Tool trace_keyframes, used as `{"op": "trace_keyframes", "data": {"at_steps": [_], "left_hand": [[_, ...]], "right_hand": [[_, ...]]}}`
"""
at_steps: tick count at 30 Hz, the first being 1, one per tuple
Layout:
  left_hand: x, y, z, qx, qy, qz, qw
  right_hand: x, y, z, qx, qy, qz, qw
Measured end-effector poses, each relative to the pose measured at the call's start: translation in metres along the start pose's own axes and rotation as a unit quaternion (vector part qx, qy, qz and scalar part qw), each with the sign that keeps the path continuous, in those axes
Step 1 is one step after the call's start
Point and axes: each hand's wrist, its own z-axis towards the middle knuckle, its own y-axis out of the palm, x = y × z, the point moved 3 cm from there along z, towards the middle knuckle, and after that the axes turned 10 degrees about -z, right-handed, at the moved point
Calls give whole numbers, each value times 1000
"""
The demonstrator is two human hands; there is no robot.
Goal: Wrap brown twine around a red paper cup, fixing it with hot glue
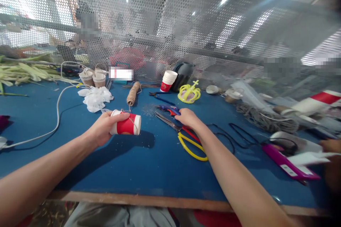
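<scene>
While the left hand (105, 127) holds the cup (125, 127) on its side just above the table (149, 177), the right hand (188, 117) is at the glue gun (168, 109). The left fingers are clamped on the cup, with the thumb over the top. The right fingers are closed on the glue gun's grip, and its tip is apart from the cup.

A thin bit of string (130, 108) goes from the roll (133, 94) down to the cup, and a few thin lines of it lie on the side. So I think this cup is only just begun: most of its red and white side is bare, and that much looks left. The string does not look cut from the roll yet. The scissors (176, 127) lie by the right arm.

At the back, two small cups (93, 78) have tan low parts and white tops. They look further along, but I can't tell how they were made. The stack (168, 81) of cups shows no string.
</scene>
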Motion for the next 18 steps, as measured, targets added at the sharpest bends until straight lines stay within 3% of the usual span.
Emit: {"op": "trace_keyframes", "data": {"at_steps": [3,8,10,13,18], "left_hand": [[0,-2,1,6,6,-3,1000],[3,-3,2,5,27,1,1000],[4,-2,2,5,29,4,1000],[4,-3,2,15,25,18,999],[6,-5,3,30,29,22,999]], "right_hand": [[-2,-6,-7,20,-4,51,998],[-13,-42,-47,67,-73,199,975],[-24,-51,-68,7,-143,351,925],[-40,-50,-94,-77,-185,397,896],[-54,-37,-118,-61,-271,392,877]]}}
